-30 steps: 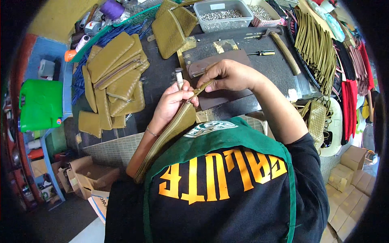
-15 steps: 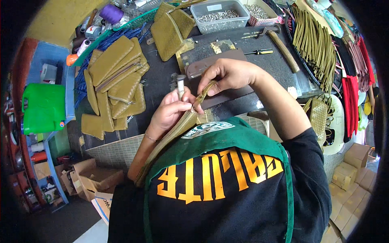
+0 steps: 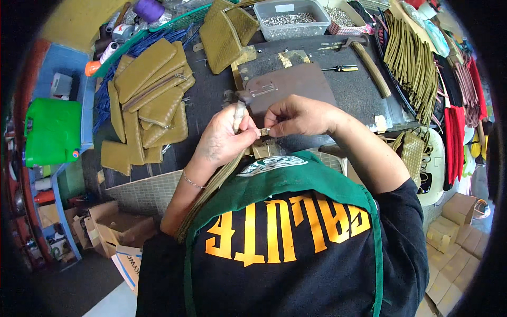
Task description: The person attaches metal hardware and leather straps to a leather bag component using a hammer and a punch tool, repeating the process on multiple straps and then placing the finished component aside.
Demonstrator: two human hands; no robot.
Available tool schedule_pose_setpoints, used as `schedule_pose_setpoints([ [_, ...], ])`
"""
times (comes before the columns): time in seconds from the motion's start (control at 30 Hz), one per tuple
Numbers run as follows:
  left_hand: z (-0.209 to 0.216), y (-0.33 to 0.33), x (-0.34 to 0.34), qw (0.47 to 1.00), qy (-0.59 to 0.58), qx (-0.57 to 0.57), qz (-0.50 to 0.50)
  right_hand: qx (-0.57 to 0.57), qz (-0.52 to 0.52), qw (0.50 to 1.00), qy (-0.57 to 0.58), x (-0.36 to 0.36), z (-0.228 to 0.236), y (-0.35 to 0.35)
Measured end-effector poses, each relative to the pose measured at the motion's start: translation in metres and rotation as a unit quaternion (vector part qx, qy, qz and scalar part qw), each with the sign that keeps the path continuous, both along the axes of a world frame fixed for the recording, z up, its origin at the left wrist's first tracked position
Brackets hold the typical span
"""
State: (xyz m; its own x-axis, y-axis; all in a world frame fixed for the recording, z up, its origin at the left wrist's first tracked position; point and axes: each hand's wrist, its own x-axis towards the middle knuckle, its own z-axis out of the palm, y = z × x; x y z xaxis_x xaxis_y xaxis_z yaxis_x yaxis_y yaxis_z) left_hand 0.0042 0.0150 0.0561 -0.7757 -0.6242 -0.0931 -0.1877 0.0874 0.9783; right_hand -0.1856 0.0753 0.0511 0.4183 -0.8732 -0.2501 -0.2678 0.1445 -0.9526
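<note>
My left hand (image 3: 221, 138) is closed around a punch-like metal tool (image 3: 240, 116); its shaft is wrapped in whitish tape and its dark flat head points up. From under the same hand, several olive straps (image 3: 215, 184) trail along my forearm and apron. Thumb and fingers of my right hand (image 3: 300, 117) pinch a short strap end (image 3: 264, 131) directly beside my left fingertips. A small shiny bit shows on it, too small to make out. Just beyond both hands lies a brown flat pad (image 3: 296, 79) on the dark work table (image 3: 211, 98).
Olive woven pouches (image 3: 153, 90) are piled at the left, with another woven piece (image 3: 219, 42) farther back. A clear tub (image 3: 290, 24) of small metal parts stands behind. A hammer (image 3: 371, 68), a screwdriver (image 3: 340, 68) and a bundle of olive straps (image 3: 412, 63) lie to the right.
The strap end has turned and lowered between my fingers. My right hand has come down a little, and my left hand has rolled so its back shows more.
</note>
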Motion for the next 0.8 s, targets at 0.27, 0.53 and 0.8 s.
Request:
schedule_pose_setpoints([
  [0.27, 0.003, -0.004, 0.006, 0.99, -0.063, -0.095, -0.089, -0.094, -0.011, 0.989, 0.115, 0.012, 0.018, 0.017],
  [0.53, -0.004, 0.002, 0.011, 0.996, 0.036, 0.026, -0.077, -0.13, -0.063, 0.98, 0.134, 0.013, 0.026, 0.023],
  [0.8, -0.008, 0.004, 0.015, 0.993, 0.08, -0.038, -0.074, -0.056, -0.077, 0.992, 0.083, 0.016, 0.024, 0.027],
])
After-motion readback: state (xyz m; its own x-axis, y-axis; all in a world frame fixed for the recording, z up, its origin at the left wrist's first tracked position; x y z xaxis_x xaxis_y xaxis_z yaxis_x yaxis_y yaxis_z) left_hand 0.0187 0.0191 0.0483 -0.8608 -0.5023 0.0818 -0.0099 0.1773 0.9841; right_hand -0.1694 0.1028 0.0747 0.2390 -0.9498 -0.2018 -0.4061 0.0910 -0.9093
